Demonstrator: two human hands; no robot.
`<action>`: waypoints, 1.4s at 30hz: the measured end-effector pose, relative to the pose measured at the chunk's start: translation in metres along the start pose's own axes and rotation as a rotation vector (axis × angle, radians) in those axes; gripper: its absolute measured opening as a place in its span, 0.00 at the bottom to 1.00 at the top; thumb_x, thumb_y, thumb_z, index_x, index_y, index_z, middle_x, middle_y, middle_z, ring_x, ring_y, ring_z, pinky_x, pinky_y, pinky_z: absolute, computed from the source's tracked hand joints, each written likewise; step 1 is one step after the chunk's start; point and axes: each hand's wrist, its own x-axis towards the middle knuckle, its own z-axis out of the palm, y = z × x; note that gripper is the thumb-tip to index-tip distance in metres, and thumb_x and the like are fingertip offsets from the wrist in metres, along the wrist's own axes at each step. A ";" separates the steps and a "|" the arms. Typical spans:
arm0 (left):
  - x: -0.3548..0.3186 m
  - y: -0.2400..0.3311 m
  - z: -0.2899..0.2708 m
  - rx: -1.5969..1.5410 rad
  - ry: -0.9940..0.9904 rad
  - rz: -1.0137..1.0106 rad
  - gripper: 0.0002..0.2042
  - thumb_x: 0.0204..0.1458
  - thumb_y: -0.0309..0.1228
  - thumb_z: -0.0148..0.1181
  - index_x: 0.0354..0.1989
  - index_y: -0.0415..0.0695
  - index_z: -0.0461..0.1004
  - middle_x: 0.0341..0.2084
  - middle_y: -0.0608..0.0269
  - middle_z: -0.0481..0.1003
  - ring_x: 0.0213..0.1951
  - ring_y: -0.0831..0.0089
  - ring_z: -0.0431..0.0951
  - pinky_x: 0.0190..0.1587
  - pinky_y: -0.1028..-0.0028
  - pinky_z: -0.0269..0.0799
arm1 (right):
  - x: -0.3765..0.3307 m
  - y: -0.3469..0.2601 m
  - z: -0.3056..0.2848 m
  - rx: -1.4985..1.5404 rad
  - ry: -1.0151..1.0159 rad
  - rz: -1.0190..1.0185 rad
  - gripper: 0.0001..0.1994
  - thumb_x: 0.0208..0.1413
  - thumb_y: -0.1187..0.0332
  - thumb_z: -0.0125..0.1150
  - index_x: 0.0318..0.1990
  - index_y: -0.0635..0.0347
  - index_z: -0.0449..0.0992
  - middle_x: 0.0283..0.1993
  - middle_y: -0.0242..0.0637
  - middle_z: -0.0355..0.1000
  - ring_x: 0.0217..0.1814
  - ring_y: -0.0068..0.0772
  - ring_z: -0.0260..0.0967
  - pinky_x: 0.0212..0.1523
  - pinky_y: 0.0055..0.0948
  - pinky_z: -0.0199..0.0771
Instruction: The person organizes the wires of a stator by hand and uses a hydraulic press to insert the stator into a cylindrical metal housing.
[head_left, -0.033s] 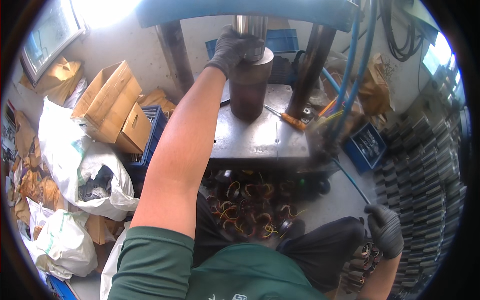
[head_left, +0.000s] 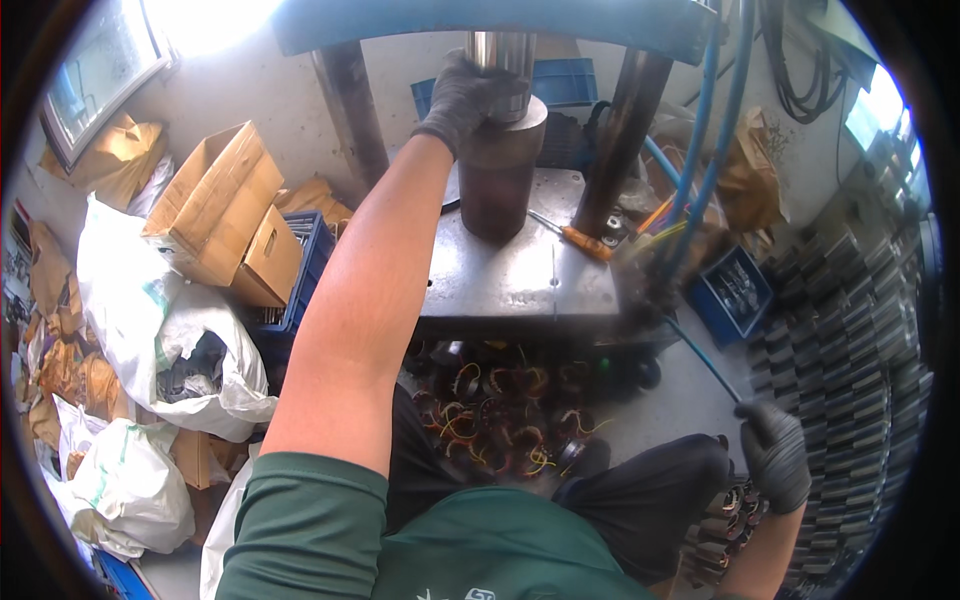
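The left hand [head_left: 468,100], in a dark grey glove, is closed around the top of a dark brown metal cylinder [head_left: 497,180] that stands upright on the flat grey steel plate [head_left: 520,280] of a blue press machine [head_left: 500,25]. A shiny silver ram [head_left: 503,55] comes down onto the top of the cylinder, right beside the gloved fingers. A screwdriver with an orange handle [head_left: 580,240] lies on the plate, just to the right of the cylinder. Under the plate sits a heap of round motor coils with yellow and red wires [head_left: 500,410]. The right hand [head_left: 775,455], also in a dark grey glove, hangs low on the right side with its fingers curled; I cannot tell if it holds anything. It is just beside a pile of small wound coils [head_left: 725,525]. Behind it stand tall stacks of grey metal plates [head_left: 850,340]. A small blue plastic crate [head_left: 735,290] sits right of the press. On the left are open brown cardboard boxes [head_left: 225,215], another blue crate [head_left: 305,260] next to them, and big white sacks [head_left: 150,310] lower down. A square white-framed sign or window [head_left: 95,75] hangs top left.
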 end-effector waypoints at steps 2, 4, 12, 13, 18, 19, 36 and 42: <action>-0.001 0.004 0.004 0.030 0.045 0.008 0.41 0.34 0.40 0.83 0.56 0.29 0.70 0.44 0.45 0.80 0.46 0.60 0.84 0.51 0.65 0.80 | 0.029 0.003 -0.001 -0.104 0.251 -0.179 0.07 0.54 0.83 0.59 0.40 0.65 0.78 0.35 0.52 0.77 0.37 0.53 0.77 0.40 0.42 0.75; 0.001 -0.001 0.000 0.065 0.094 0.010 0.46 0.33 0.40 0.82 0.60 0.30 0.65 0.48 0.44 0.79 0.49 0.59 0.83 0.53 0.64 0.80 | 0.077 -0.010 -0.008 -0.156 0.452 -0.238 0.04 0.55 0.81 0.61 0.38 0.65 0.76 0.34 0.50 0.76 0.36 0.52 0.76 0.40 0.42 0.75; -0.010 0.024 0.005 0.130 0.036 -0.056 0.47 0.36 0.42 0.78 0.64 0.35 0.59 0.55 0.45 0.75 0.56 0.58 0.79 0.57 0.65 0.78 | 0.177 -0.004 -0.045 -0.273 0.567 -0.302 0.16 0.64 0.58 0.66 0.33 0.64 0.76 0.30 0.47 0.72 0.35 0.50 0.72 0.40 0.43 0.71; -0.013 0.026 0.003 0.130 0.039 -0.054 0.47 0.36 0.42 0.78 0.64 0.35 0.59 0.55 0.45 0.75 0.56 0.58 0.79 0.57 0.65 0.78 | 0.181 -0.007 -0.046 -0.107 0.520 -0.222 0.19 0.64 0.54 0.65 0.32 0.64 0.76 0.30 0.47 0.72 0.36 0.51 0.72 0.40 0.44 0.71; -0.035 0.030 -0.002 0.148 -0.035 -0.076 0.46 0.41 0.44 0.76 0.65 0.37 0.56 0.54 0.45 0.75 0.56 0.56 0.79 0.55 0.64 0.78 | 0.180 0.002 -0.048 -0.271 0.529 -0.265 0.19 0.63 0.54 0.65 0.31 0.63 0.77 0.33 0.48 0.74 0.41 0.52 0.74 0.44 0.46 0.71; -0.040 0.025 -0.004 0.145 -0.031 -0.076 0.46 0.41 0.44 0.76 0.65 0.37 0.56 0.54 0.45 0.75 0.56 0.56 0.79 0.55 0.64 0.78 | 0.176 -0.002 -0.049 -0.448 0.501 -0.262 0.18 0.62 0.55 0.66 0.32 0.64 0.77 0.36 0.48 0.76 0.44 0.52 0.74 0.46 0.45 0.72; -0.261 -0.057 -0.003 -1.056 0.173 -0.887 0.27 0.55 0.32 0.73 0.60 0.46 0.66 0.48 0.56 0.76 0.49 0.60 0.82 0.50 0.54 0.87 | 0.073 -0.133 0.083 -0.145 0.137 -0.565 0.25 0.46 0.67 0.75 0.53 0.63 0.77 0.55 0.53 0.75 0.54 0.58 0.76 0.55 0.46 0.78; -0.263 -0.050 -0.006 -1.035 0.194 -0.878 0.30 0.55 0.31 0.73 0.63 0.44 0.63 0.52 0.54 0.74 0.51 0.58 0.80 0.49 0.53 0.86 | 0.160 -0.175 0.193 0.051 0.034 -0.510 0.42 0.48 0.59 0.79 0.66 0.70 0.64 0.61 0.59 0.70 0.63 0.56 0.71 0.63 0.41 0.74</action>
